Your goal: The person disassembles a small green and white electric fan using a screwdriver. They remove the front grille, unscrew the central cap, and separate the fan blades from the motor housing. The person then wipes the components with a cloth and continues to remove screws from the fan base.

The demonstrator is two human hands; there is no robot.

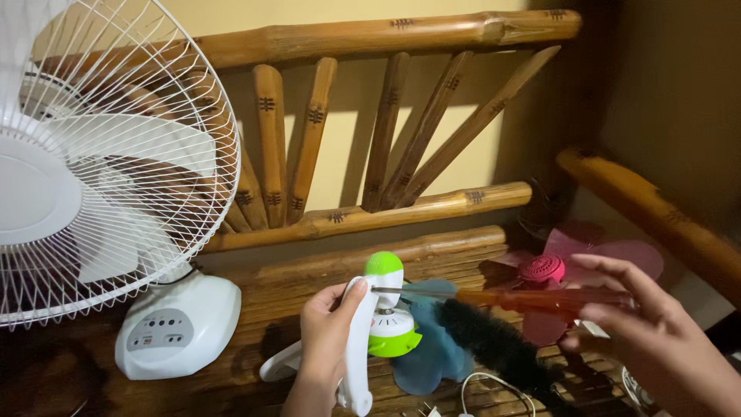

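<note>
The white desk fan (93, 193) is cut off at the left edge.

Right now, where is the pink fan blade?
In the head view the pink fan blade lies at right on the bamboo bench, just behind the right hand.

- We count one large white desk fan (108, 170), our landmark.
- Right of it: one small white-and-green fan (382, 309), one blue blade set (428, 351), one black brush (494, 347).
- Farther right: one pink blade set (571, 270), one screwdriver (532, 299).
- Two hands: left hand (328, 332), right hand (648, 324).
</note>
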